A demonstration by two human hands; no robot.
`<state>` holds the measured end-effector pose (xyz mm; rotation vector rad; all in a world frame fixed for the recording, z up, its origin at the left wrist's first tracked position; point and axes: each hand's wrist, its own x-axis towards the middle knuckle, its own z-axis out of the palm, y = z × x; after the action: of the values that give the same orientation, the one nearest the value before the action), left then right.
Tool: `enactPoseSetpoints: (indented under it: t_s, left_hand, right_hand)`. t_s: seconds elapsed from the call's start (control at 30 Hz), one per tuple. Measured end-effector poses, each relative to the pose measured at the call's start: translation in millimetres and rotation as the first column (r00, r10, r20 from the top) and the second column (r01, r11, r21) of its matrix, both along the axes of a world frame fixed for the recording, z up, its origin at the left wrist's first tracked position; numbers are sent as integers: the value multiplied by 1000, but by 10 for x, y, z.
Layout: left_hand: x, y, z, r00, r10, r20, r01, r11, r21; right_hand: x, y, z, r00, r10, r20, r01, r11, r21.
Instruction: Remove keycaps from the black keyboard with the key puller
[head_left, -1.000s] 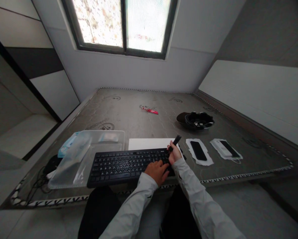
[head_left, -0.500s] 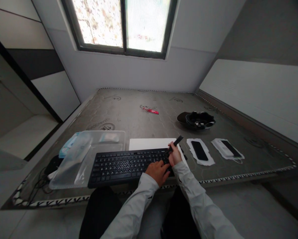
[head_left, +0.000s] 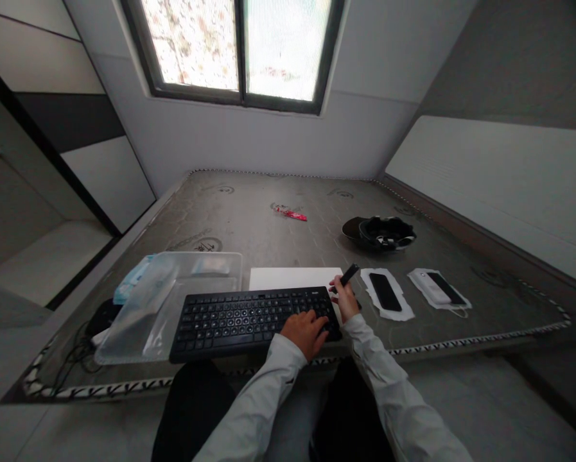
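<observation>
A black computer keyboard (head_left: 234, 317) lies slightly slanted near the front edge of the mattress. On its right end rests my left hand (head_left: 305, 333), fingers spread over the number keys. My right hand (head_left: 346, 303) is closed around a slim black stick-shaped tool (head_left: 349, 274), just off the keyboard's upper right corner. The tool's outer end points up and right; its lower tip is partly hidden by the fingers, so its kind is unclear. Behind the keyboard, a flat white sheet or board (head_left: 292, 278) shows, partly covered by it.
Left of the keyboard sits a clear plastic tray (head_left: 172, 321) with a blue packet (head_left: 132, 282) and dark cables (head_left: 70, 353) beside it. To the right are a phone on a white cloth (head_left: 388, 294) and a white device (head_left: 436, 287). Farther back lie a cap (head_left: 379, 232) and a red wrapper (head_left: 290, 213).
My right hand has moved a little right with the black tool, off the keyboard's right end, uncovering its corner. My left hand stays in nearly the same place.
</observation>
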<state>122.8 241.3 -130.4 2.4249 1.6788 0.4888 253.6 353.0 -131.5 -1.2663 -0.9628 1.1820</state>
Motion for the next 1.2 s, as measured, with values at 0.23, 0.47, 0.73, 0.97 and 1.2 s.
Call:
enactPoseSetpoints:
  t_s: [0.23,0.47,0.73,0.97,1.2]
  left_hand:
    - [3,-4,21,1000,6,-10,-6,1000,-5]
    - [4,1,11,1000,6,-9,-6,1000,-7]
    - [5,2,5,1000,4,-18,-4,1000,-14]
    - [2,8,-13,1000,-2,4,2,1000,11]
    - [-11,7,1,1000,-8,15,8,1000,-1]
  right_hand:
    - [-23,-63,25,1000,14,11,-14,999,-30]
    - [-53,-15,43,1000,24,-21,-26,989,-143]
    - [-122,-13,51,962,31,-270,-86,977,-196]
    - [-85,32,90,886,62,-459,-172,964,-201]
    - [-24,38,129,839,105,-534,-226,960,-166]
